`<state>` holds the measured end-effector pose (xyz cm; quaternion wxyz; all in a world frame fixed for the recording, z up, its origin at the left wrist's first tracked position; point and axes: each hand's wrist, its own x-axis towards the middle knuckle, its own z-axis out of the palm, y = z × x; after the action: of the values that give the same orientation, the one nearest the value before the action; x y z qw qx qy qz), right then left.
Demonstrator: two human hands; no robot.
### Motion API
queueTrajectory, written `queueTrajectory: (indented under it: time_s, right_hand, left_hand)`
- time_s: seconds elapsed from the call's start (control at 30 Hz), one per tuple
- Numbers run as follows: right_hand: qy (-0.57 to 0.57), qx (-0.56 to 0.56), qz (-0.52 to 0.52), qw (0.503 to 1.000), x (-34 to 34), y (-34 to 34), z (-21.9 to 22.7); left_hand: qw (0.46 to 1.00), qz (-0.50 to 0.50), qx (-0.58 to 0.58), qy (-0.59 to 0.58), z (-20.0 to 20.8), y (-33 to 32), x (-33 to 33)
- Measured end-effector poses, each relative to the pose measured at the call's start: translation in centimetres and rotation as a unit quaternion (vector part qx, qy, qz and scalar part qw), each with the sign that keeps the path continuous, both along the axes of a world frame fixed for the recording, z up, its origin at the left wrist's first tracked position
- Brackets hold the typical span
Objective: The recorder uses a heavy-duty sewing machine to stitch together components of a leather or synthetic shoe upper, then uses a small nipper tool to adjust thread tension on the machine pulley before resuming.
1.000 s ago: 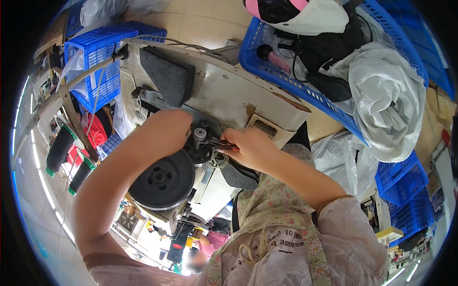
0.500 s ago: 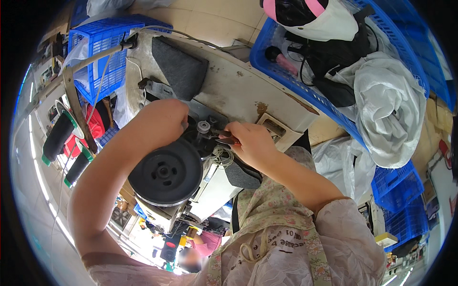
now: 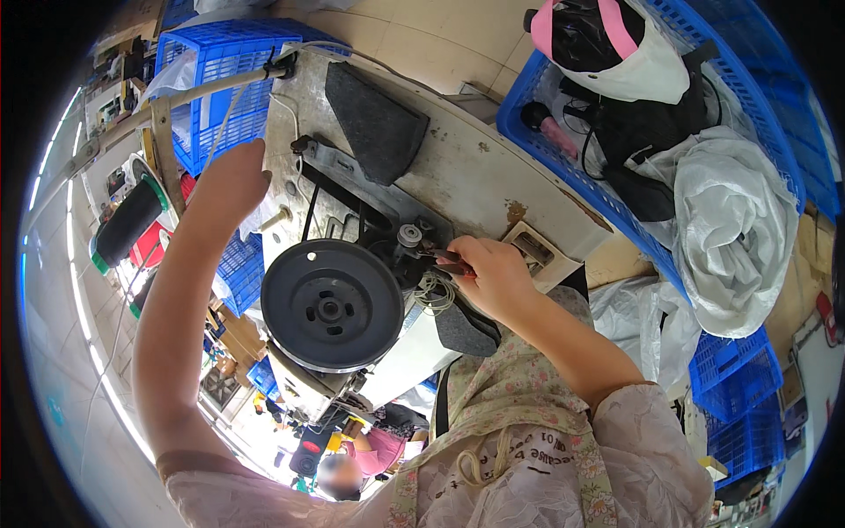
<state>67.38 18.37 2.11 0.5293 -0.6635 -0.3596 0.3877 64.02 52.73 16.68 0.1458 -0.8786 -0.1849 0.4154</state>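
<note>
In front of me is a sewing machine with a large black handwheel (image 3: 330, 304) and a small silver knob (image 3: 408, 235) above and to its right. My right hand (image 3: 493, 275) is closed around a small dark-red cutting tool, probably snips (image 3: 452, 263), its tip pointing at the mechanism below the knob. Loose pale thread (image 3: 435, 293) hangs in a tangle under the tool. Raised at the machine's far left, my left hand (image 3: 233, 180) has a bent wrist and curled fingers. Whatever it pinches, if anything, is hidden behind the hand.
A dark grey wedge-shaped pad (image 3: 377, 123) lies on the pale worn machine table (image 3: 480, 163). At right stands a blue basket (image 3: 519, 101) holding a cap, black items and a white bundle. Thread spools (image 3: 132, 224) and another blue crate (image 3: 220, 53) are at left. A person sits beyond the handwheel.
My left hand has moved from beside the silver knob out to the far left, uncovering the handwheel's upper part. My right hand keeps the tool near the mechanism. The whole view has shifted slightly.
</note>
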Motion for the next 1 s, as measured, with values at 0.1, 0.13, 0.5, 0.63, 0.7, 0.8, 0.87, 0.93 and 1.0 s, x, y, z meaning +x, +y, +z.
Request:
queueTrajectory:
  time_s: [0.1, 0.13, 0.5, 0.63, 0.7, 0.8, 0.87, 0.93, 1.0]
  right_hand:
    - [0.006, 0.008, -0.007, 1.0, 0.0, 0.1, -0.1]
    - [0.009, 0.003, -0.008, 1.0, 0.0, 0.0, -0.3]
    - [0.045, -0.037, -0.002, 0.998, 0.0, 0.1, 0.2]
    - [0.18, -0.138, 0.019, 0.974, 1.0, 0.6, 1.6]
    - [0.294, -0.123, -0.002, 0.948, 1.3, 0.6, 1.8]
    - [0.472, -0.111, -0.032, 0.874, 2.6, 1.6, 2.8]
    - [0.533, -0.118, -0.048, 0.836, 3.5, 2.2, 3.1]
    - [0.522, -0.118, -0.021, 0.844, 3.9, 2.5, 3.3]
    - [0.531, -0.107, -0.019, 0.84, 4.0, 2.9, 4.0]
  left_hand:
    - [0.997, 0.029, -0.04, -0.064, 0.5, -0.4, 0.7]
    - [0.996, 0.047, -0.032, -0.063, 0.5, -1.3, 2.2]
    - [0.975, 0.115, -0.084, -0.173, 3.6, -1.5, 2.7]
    - [0.976, 0.073, -0.055, -0.198, 3.7, -1.9, 2.7]
    - [0.977, 0.048, -0.01, -0.206, 3.4, -3.5, 3.2]
    - [0.948, -0.093, -0.06, -0.298, 2.0, -6.4, 3.5]
    - [0.936, -0.086, -0.268, -0.214, 0.8, -7.8, 4.0]
    - [0.895, -0.059, -0.419, -0.142, -1.1, -9.0, 4.0]
    - [0.897, 0.025, -0.441, -0.029, -1.8, -11.1, 5.0]
